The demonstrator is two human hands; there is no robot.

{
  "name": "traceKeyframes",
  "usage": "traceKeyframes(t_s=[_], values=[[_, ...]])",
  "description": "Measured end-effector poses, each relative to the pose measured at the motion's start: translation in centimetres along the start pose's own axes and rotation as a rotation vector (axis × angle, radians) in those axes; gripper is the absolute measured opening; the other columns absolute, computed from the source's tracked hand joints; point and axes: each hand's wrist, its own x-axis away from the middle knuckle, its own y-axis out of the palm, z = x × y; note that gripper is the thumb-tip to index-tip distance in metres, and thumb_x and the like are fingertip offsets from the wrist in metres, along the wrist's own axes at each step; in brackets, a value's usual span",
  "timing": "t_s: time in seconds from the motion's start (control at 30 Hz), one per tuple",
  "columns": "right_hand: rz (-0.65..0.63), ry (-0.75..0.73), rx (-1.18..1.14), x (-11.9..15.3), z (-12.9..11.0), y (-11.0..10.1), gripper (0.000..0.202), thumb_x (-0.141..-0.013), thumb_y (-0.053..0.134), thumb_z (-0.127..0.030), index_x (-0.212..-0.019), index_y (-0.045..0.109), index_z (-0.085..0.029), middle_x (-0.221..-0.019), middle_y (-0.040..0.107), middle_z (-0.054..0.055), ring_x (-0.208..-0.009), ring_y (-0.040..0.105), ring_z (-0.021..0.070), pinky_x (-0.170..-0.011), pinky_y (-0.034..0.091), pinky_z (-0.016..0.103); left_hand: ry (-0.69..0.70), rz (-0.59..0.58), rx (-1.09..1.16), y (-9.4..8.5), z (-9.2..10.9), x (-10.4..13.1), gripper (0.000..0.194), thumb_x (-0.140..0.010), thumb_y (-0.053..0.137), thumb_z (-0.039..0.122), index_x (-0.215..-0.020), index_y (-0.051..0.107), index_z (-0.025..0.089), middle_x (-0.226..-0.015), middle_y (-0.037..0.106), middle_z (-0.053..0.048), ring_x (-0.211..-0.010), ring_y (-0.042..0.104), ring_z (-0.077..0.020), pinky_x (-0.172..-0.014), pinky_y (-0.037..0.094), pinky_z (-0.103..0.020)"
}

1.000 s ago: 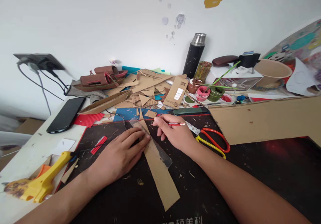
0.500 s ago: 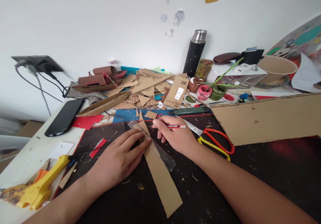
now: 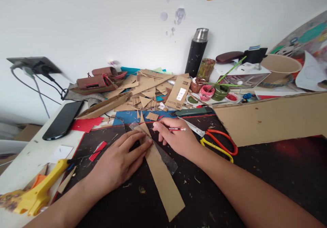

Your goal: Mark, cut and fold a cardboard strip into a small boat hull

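Note:
My left hand (image 3: 125, 156) lies with its fingers stretched out, pressing a clear plastic ruler (image 3: 167, 160) onto a brown cardboard strip (image 3: 166, 187). The ruler crosses the strip at a slant near its far end. In my right hand (image 3: 178, 137) is a slim pencil (image 3: 176, 129) with a red, black and white barrel. Its tip is hidden behind my fingers, close to the ruler. Scissors (image 3: 219, 143) with red and yellow handles lie just beyond my right wrist.
Cardboard scraps (image 3: 148, 85) are heaped at the back, near a green cutter (image 3: 194, 111), open paint jars (image 3: 206, 92) and a black flask (image 3: 196, 52). A yellow glue gun (image 3: 43, 187) and a phone (image 3: 63, 120) lie left. A large cardboard sheet (image 3: 276, 119) stands right.
The view has shifted slightly, so everything sits a little further left. Both hands, the ruler and the strip keep nearly the same places relative to each other.

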Motion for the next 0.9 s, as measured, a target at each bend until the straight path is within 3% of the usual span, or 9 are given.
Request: traceKeyframes(t_s=[0.17,0.9], values=[[0.0,0.001,-0.007,0.03,-0.04,0.03,0.037,-0.11,0.056,-0.047,-0.087,0.071,-0.021,-0.07,0.072,-0.001,-0.06,0.066,0.0129,-0.059,0.045,0.024,-0.022,0.029,0.025,0.1,0.15,-0.23,0.041,-0.104,0.062,0.016,-0.144,0.063,0.013,-0.134,0.069,-0.016,-0.131,0.063,-0.0291,-0.111,0.06,-0.047],[-0.002,0.058,-0.066,0.36,-0.46,0.14,0.038,-0.11,0.056,-0.044,-0.085,0.071,-0.02,-0.069,0.07,-0.001,-0.06,0.065,0.0126,-0.06,0.047,0.024,-0.008,0.005,0.026,-0.43,0.01,-0.23,0.041,-0.105,0.059,0.013,-0.145,0.065,0.015,-0.137,0.07,-0.014,-0.137,0.061,-0.0282,-0.113,0.058,-0.043]])
